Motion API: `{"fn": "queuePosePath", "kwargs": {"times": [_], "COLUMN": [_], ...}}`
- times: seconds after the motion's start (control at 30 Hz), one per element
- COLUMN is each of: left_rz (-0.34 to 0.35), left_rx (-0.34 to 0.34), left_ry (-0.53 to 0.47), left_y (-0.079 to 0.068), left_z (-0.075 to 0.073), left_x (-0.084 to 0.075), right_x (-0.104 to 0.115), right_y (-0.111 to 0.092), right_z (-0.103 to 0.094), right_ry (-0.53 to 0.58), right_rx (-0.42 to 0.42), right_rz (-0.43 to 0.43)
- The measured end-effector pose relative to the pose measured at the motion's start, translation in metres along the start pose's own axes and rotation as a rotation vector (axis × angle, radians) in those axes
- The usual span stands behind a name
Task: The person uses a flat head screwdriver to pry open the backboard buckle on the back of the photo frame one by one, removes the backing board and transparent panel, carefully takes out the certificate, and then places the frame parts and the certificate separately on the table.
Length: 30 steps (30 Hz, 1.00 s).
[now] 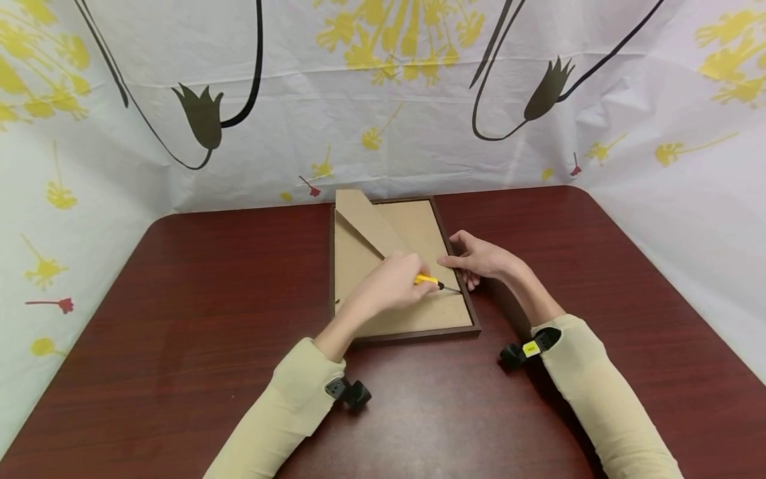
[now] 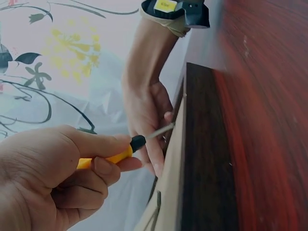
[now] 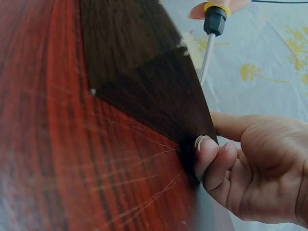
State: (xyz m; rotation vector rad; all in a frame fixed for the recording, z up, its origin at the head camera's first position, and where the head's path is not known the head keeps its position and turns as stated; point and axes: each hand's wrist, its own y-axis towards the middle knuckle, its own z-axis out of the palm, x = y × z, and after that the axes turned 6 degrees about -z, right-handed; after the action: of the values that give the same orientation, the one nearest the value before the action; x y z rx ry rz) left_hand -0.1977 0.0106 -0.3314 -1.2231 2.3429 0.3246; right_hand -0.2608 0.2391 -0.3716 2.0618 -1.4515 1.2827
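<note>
A picture frame (image 1: 409, 334) with a dark wood rim lies back side up on the table, its brown backing board (image 1: 413, 223) showing. My left hand (image 1: 391, 283) grips a screwdriver (image 1: 426, 279) with a yellow handle and black collar. The metal tip of the screwdriver meets the inner right edge of the frame, near its lower corner. My right hand (image 1: 481, 258) holds the frame's right side, thumb on top and fingers curled against the outer edge, as the right wrist view shows. A folded cardboard flap (image 1: 374, 223) slants up from the backing and passes behind my left hand.
The frame rests on a reddish-brown wooden table (image 1: 239, 299). A white sheet (image 1: 269, 159) with printed flowers hangs behind the table and at both sides. Each wrist wears a small black camera on a strap over a cream sleeve (image 1: 586, 372).
</note>
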Motion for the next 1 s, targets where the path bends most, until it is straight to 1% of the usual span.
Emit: {"fn": "queuePosePath", "kwargs": {"times": [0.13, 0.23, 0.37, 0.5, 0.63, 0.8, 1.0], "left_rz": [-0.027, -0.041, -0.052, -0.031, -0.011, -0.005, 0.007], "left_rx": [0.001, -0.001, 0.023, 0.042, 0.028, 0.011, 0.001], "left_ry": [-0.011, -0.039, -0.103, -0.209, -0.279, -0.314, -0.329], "left_y": [0.000, -0.001, -0.004, -0.005, -0.004, -0.002, 0.001], "left_z": [0.000, 0.001, 0.001, -0.001, -0.003, -0.001, 0.000], "left_x": [-0.005, -0.001, 0.009, 0.017, 0.020, 0.020, 0.013], "right_x": [-0.001, 0.000, 0.002, 0.004, 0.005, 0.005, 0.002], "right_y": [0.000, -0.001, -0.001, -0.001, 0.000, -0.001, -0.001], "right_z": [0.000, 0.000, 0.000, 0.000, -0.001, -0.001, -0.001], "right_ry": [-0.001, -0.006, -0.012, -0.012, -0.011, -0.013, -0.010], "right_rx": [0.001, 0.005, 0.016, 0.022, 0.017, 0.017, 0.017], "right_rz": [0.004, 0.004, 0.002, 0.006, 0.008, 0.009, 0.018]}}
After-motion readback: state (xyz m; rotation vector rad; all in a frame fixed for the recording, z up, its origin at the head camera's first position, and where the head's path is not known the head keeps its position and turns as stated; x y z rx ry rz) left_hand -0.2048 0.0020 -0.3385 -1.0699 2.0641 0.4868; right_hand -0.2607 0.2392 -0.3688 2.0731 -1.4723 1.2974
